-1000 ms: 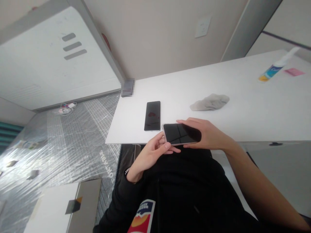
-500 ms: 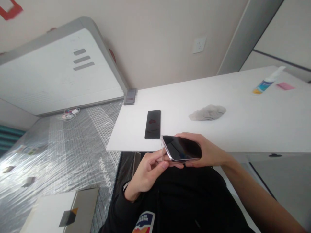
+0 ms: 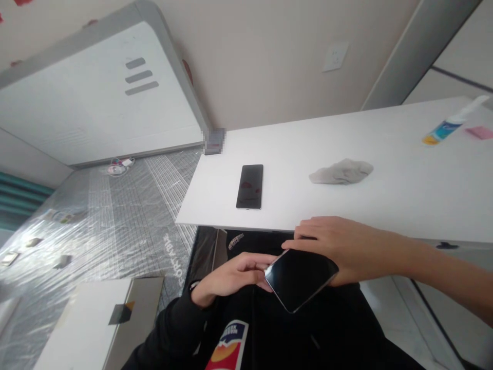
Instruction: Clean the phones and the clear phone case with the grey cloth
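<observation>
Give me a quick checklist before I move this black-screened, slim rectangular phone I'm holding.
1. Grip on the black-screened, slim rectangular phone: your right hand holds it at its right end. Ok.
2. Support from your left hand: fingers are at the phone's left corner, but whether they bear weight is unclear. Cannot tell.
3. Phone over the white, flat tabletop: no, it is in front of the edge, above your lap. Not ok.
4. Dark, flat rectangular second phone away from the table edge: lies on the tabletop, inside the edge. Ok.
5. Grey, crumpled fabric cloth apart from both hands: yes. Ok.
</observation>
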The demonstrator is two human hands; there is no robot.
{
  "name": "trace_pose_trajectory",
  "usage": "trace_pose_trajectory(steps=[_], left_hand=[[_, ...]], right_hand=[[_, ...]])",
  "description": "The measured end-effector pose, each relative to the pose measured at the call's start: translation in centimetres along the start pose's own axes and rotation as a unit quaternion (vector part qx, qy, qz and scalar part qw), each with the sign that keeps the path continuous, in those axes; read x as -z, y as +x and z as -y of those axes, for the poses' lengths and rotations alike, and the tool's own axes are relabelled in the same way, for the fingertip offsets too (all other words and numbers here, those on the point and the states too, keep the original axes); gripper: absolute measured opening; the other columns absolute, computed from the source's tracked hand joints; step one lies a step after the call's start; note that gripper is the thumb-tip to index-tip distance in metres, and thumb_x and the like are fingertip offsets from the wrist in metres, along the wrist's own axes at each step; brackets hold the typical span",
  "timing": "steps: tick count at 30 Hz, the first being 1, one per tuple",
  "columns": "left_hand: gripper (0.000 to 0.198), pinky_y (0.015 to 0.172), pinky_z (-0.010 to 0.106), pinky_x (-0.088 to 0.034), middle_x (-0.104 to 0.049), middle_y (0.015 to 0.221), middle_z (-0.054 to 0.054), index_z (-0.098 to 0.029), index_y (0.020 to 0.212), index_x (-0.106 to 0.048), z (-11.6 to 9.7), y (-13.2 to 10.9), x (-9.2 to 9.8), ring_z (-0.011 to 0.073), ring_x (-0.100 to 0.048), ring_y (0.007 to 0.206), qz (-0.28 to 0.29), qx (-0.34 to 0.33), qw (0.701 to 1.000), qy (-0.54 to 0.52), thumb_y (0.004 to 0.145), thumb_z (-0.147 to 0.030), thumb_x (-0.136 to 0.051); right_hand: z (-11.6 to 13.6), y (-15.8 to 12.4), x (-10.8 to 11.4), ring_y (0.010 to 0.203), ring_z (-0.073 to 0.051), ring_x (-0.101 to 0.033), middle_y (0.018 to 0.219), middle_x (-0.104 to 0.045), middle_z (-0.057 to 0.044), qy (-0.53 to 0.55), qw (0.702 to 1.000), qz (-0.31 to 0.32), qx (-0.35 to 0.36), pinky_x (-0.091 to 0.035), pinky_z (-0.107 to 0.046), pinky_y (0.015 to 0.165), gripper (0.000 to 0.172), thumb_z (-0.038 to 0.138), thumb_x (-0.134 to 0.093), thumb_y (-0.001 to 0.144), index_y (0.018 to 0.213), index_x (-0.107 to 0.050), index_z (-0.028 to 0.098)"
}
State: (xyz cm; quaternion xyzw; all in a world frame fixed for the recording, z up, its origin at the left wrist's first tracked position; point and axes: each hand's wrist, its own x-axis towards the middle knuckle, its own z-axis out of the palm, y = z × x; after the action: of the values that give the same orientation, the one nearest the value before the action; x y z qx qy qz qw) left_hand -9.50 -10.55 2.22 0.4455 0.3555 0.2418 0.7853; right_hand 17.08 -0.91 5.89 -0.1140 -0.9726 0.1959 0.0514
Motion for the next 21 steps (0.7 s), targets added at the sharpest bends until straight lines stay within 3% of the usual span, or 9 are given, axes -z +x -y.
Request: trace_pose_trajectory(steps=[5,10,14,16,21], left_hand=[[0.036,0.086,0.030,-0.054,-0.077,0.094,0.009,-0.019,0.129,-0.072,0.0,-0.7,0.0,0.0183,-0.073,0.087,0.057,0.016,0.998,0.029,0.096,-0.032,-0.067],[0.031,0.081,0.029,-0.051,-0.073,0.089,0.007,-0.019,0.123,-0.071,0.2,-1.3,-0.1,0.0163,-0.069,0.081,0.061,0.024,0.997,0.036,0.095,-0.031,-0.067],[0.032,0.056,0.019,-0.031,-0.064,0.077,-0.002,-0.019,0.108,-0.071,1.2,-1.5,-0.9,0.0073,-0.046,0.060,0.033,0.050,0.997,0.057,0.077,-0.010,-0.070],[0.035,0.053,0.019,-0.025,-0.062,0.075,-0.004,-0.019,0.104,-0.070,2.0,-1.6,-1.5,0.0065,-0.040,0.058,0.002,0.056,0.997,0.056,0.072,-0.005,-0.064],[0.038,0.069,0.022,-0.043,-0.067,0.080,-0.002,-0.020,0.101,-0.068,4.3,-1.8,-2.6,0.0115,-0.058,0.070,-0.019,0.044,0.999,-0.008,0.066,-0.006,-0.059]], right_hand=[[0.5,0.9,0.8,0.081,-0.025,-0.065,0.095,-0.071,-0.006,0.022,0.999,0.044,0.015,-0.045,-0.035,0.069,0.057,0.027,-0.093,0.067,0.119,-0.070,0.022],[1.4,1.4,1.5,0.080,-0.025,-0.065,0.093,-0.071,-0.006,0.010,0.998,0.048,0.030,-0.043,-0.035,0.067,0.056,0.033,-0.094,0.065,0.114,-0.070,0.020],[2.1,1.4,1.5,0.079,-0.026,-0.066,0.091,-0.071,-0.005,0.000,0.997,0.062,0.045,-0.042,-0.035,0.064,0.054,0.033,-0.092,0.065,0.112,-0.070,0.020],[2.3,1.4,1.4,0.077,-0.026,-0.066,0.088,-0.071,-0.005,-0.002,0.996,0.069,0.051,-0.042,-0.035,0.063,0.051,0.033,-0.092,0.063,0.107,-0.069,0.020],[2.4,1.3,1.0,0.079,-0.025,-0.068,0.089,-0.070,-0.003,0.040,0.994,0.087,0.056,-0.047,-0.034,0.069,0.047,0.034,-0.091,0.061,0.101,-0.069,0.021]])
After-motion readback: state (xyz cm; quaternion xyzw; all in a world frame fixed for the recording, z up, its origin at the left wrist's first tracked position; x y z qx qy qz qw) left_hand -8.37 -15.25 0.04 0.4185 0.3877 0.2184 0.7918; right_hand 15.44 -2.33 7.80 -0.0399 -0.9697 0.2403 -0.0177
